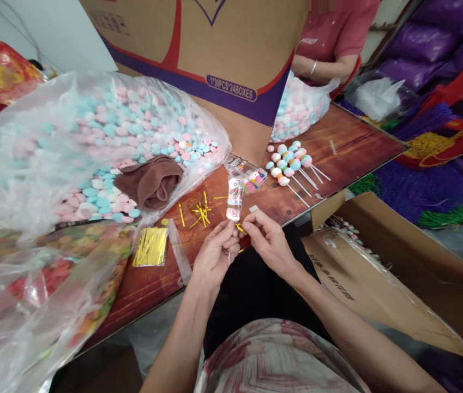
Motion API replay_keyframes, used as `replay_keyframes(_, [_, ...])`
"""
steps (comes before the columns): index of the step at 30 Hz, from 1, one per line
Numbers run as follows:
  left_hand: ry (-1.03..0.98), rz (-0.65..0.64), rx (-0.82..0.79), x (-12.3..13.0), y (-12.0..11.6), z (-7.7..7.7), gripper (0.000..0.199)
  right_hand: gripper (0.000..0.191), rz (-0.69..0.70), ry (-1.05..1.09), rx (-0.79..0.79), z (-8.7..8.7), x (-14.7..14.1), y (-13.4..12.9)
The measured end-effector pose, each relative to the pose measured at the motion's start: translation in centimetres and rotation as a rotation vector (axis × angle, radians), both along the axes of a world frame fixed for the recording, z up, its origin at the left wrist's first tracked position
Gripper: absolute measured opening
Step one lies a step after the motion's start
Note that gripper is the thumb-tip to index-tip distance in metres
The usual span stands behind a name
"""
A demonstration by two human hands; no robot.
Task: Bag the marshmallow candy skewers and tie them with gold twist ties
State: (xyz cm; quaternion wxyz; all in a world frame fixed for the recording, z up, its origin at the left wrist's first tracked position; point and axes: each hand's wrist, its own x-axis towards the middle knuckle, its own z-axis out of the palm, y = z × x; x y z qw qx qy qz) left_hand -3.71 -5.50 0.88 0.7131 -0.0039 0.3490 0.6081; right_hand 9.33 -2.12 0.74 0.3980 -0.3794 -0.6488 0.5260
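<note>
My left hand [217,245] pinches the stick and gathered wrapper of a wrapped marshmallow skewer [235,201], held upright with its pink and white pieces above the fingers. Just right of it, my right hand [267,234] closes its fingertips on a gold twist tie [239,227] at the skewer's base. Loose gold ties [202,212] are scattered on the table to the left, beyond a packet of gold ties [150,247]. Several unwrapped marshmallow skewers [286,164] lie together at the right, their white sticks pointing toward me.
A big clear bag of marshmallows [133,120] with a brown cloth [149,181] covers the table's left. A tall carton [198,65] stands behind. Across the table [354,136] sits a person in red [333,38]. An open box [398,273] is at lower right.
</note>
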Motion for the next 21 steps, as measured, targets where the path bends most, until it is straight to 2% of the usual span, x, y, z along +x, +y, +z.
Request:
replay_keyframes(2, [-0.114,0.006,-0.052,-0.1,0.1,0.4,0.012,0.013,-0.088,-0.120,0.365,-0.3,0.5,0.0])
replay_keyframes(4, [-0.188,0.009,-0.104,0.0,0.2,0.8,0.010,0.021,-0.122,-0.208,0.665,-0.6,0.9,0.2])
replay_keyframes(7, [-0.229,-0.008,-0.150,0.4,0.1,1.3,0.012,0.020,-0.172,-0.289,0.958,-0.8,1.1,0.7])
replay_keyframes(9, [-0.219,-0.020,-0.122,0.9,0.0,1.5,0.011,0.018,-0.215,-0.298,1.049,-0.8,1.0,0.9])
replay_keyframes(11, [-0.159,-0.013,-0.049,1.5,-0.2,1.4,0.010,0.015,-0.241,-0.299,1.053,-0.6,0.7,0.8])
replay_keyframes(14, [-0.023,-0.002,0.044,2.4,0.1,1.2,0.004,0.012,-0.277,-0.308,0.903,-0.1,0.2,0.4])
replay_keyframes(18, [0.083,-0.060,0.136,2.4,0.8,1.5,0.028,0.017,-0.229,-0.258,0.550,1.0,0.5,-0.2])
replay_keyframes(21, [0.333,-0.038,0.262,2.0,0.7,2.2,0.044,0.018,-0.200,-0.178,0.314,2.2,1.8,-0.1])
